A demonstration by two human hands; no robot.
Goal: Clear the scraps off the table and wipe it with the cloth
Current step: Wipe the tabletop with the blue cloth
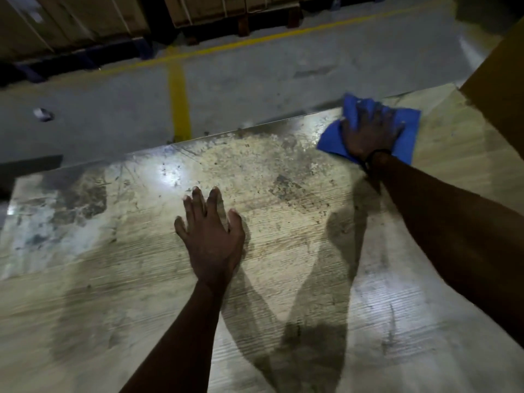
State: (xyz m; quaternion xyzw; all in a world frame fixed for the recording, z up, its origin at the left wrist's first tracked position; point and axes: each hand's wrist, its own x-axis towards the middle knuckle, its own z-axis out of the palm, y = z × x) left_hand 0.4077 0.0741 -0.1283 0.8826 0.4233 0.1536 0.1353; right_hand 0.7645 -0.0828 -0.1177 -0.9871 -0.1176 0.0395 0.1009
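- The cloth (334, 140), a blue one, lay at the far right corner of the table (283, 279), close to the far edge, spread mostly flat with a few folds bunched up under my fingers.
- My right hand (368, 134) pressed down on the middle of it, palm flat and fingers laid out forward. That grip was wide and pinned the cloth rather than clutching it, which I judged best for dragging a broad swath across the surface.
- My left hand (211, 228) rested flat on the bare table near its middle, fingers splayed and holding nothing. I took it as a brace, steadying me while I leaned out to the far corner.
- The table was pale and grained, with dark blotches and fine specks thickest in the far middle, between my two hands. No large scraps showed on it, so I judged the clearing mostly done and the wiping the step in hand.
- One small pale scrap (43, 114) lay on the floor (255, 66) beyond the table's far left; what it was I could not tell.
- A cardboard box (499, 89) stood at the right edge, just beside the cloth, so that corner gave little room to sweep.
- The speckled patch looked like the stretch needing the cloth next.
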